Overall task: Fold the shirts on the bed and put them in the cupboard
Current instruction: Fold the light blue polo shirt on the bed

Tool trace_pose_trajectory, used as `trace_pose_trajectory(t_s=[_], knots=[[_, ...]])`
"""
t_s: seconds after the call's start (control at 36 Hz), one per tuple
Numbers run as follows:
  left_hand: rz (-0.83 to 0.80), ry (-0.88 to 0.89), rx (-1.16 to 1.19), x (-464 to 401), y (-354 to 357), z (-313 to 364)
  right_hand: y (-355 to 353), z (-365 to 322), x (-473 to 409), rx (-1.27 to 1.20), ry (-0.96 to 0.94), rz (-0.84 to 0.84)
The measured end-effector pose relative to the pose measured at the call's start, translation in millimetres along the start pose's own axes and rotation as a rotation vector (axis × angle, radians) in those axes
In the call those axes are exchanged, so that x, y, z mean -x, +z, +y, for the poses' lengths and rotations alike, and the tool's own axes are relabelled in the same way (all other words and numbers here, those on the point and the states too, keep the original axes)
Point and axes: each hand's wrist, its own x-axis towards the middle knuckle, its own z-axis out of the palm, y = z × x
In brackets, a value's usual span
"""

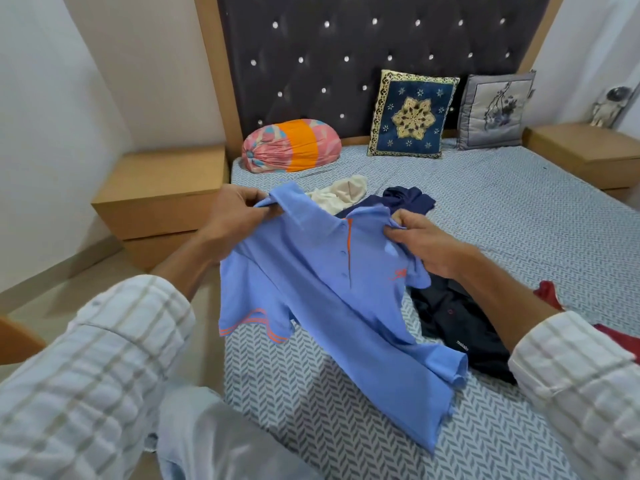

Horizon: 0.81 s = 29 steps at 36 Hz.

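1. Nearest the camera, two white checked sleeves (pixel 86 368) are seen, reaching over the near edge of the bed (pixel 519 216) with its grey herringbone sheet.
2. The left hand (pixel 235 213) is pinched on the left shoulder of a light blue polo shirt with orange trim (pixel 332 306); the right hand (pixel 426 244) is pinched on its right shoulder.
3. The shirt is held up between the hands, its hem draped on the sheet near the near edge.
4. A navy shirt (pixel 457 323) lies just beside and partly under it; a cream garment (pixel 343 194) lies beyond.
5. Risk: the trailing hem could bunch or drag the navy shirt when the polo is laid flat, spoiling the fold.
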Motion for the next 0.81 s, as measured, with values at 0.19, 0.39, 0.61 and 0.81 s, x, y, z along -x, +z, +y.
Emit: trace_pose_trajectory(t_s=[0.19, 0.39, 0.61, 0.81], knots=[[-0.111, 0.039, -0.045, 5.4, -14.6, -16.2, -15.2, 2.9, 8.2, 0.507, 0.210, -0.362], [-0.413, -0.052, -0.560, 3.0, -27.0, -9.7, -30.9, -10.6, -3.0, 0.481, 0.032, 0.125], [-0.258, -0.149, -0.976, -0.7, -12.0, -31.1, -42.4, 15.8, -7.3, 0.904, 0.131, 0.085], [-0.110, -0.558, -0.233, 0.4, 6.2, -57.6, -39.5, 37.3, -19.7, 0.511, 0.361, 0.169]])
